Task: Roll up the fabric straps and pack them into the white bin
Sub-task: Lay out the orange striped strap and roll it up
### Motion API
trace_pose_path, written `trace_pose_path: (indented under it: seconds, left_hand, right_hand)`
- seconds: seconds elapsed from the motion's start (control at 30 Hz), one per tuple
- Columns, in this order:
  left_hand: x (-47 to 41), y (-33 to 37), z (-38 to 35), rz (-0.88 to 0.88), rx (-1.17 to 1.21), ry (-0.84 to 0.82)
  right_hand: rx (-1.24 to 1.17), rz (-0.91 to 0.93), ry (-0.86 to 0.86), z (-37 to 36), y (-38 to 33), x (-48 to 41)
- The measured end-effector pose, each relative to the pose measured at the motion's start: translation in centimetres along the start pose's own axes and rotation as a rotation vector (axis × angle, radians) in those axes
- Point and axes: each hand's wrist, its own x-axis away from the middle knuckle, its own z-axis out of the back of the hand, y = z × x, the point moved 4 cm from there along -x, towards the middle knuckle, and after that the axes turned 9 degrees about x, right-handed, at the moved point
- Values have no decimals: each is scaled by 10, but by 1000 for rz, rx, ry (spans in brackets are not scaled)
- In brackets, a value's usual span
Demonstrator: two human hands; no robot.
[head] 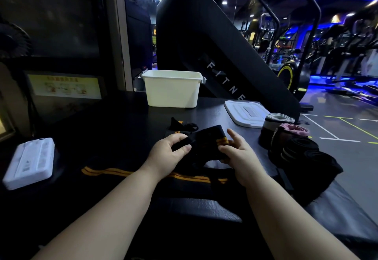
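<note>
Two grips: left hand (168, 154) and right hand (238, 156) fingers are pinching the black strap (206, 139) mid-frame; should be keeping it taut, edges aligned

Black orange-striped strap (206, 143) half rolled, tail flat below; other rolls (300, 146) to its right; open white bin (171, 90) upright behind.

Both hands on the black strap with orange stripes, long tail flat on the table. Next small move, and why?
Probably turn the strap one more wrap toward the body. The left hand and right hand pinch its partly wound end, while its striped tail lies unrolled on the table, so it isn't ready for the white bin, which stands open behind.
</note>
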Motion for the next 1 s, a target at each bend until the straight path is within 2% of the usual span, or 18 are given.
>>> trace_pose_path:
  seconds: [0.1, 0.3, 0.47, 0.57, 0.67, 0.8, 1.0]
  left_hand:
    - [-1, 0, 1, -44, -68, 40]
    - [-3, 4, 9, -198, -349, 216]
    - [1, 5, 14, -38, -458, 296]
    - [1, 2, 16, 56, -465, 288]
    - [0, 2, 15, 53, -445, 258]
    - [0, 2, 15, 31, -271, 218]
    - [-1, -2, 14, 42, -188, 208]
  right_hand:
    - [76, 57, -110, -7, -2, 3]
    - [19, 120, -149, -7, -10, 11]
    - [-6, 126, -105, -8, -12, 13]
    - [-32, 147, -45, -7, -14, 11]
    - [-29, 160, -7, -4, -13, 9]
    - [50, 167, 36, 3, -14, 9]
    - [47, 159, -20, 5, -13, 9]
